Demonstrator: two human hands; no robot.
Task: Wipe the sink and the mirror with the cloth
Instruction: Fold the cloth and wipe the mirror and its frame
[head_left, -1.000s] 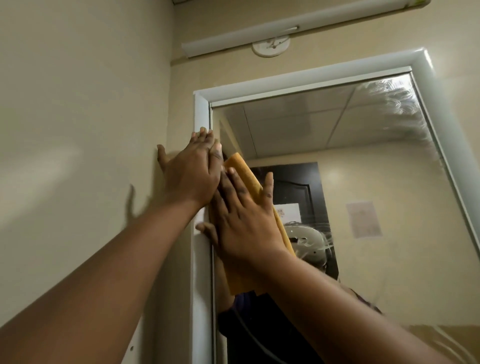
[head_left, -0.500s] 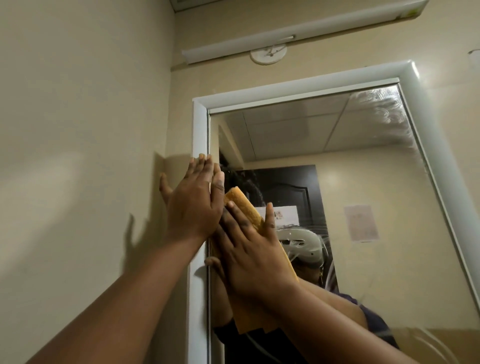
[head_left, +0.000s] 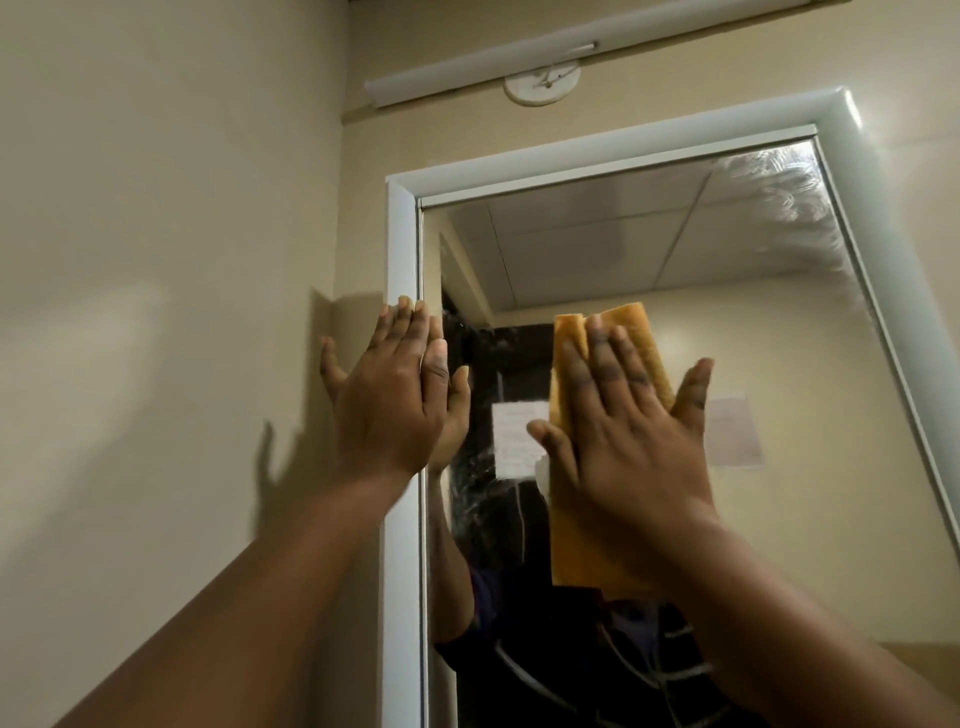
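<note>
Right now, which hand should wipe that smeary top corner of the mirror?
The right hand. It presses the cloth flat on the mirror, and the smears lie up on its side. The left hand has no cloth and rests by the frame.

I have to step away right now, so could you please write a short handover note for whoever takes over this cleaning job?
Left hand: open and flat, braced on the white mirror frame at the left edge.
Right hand: open, palm pressing the orange cloth flat against the mirror, left of centre.
Done: cannot be judged for certain; a smeared patch shows in the upper right corner, and streaks low near the left edge.
Left: wipe across the rest of the glass, including those areas. The sink is out of view, so check its state yourself.
</note>
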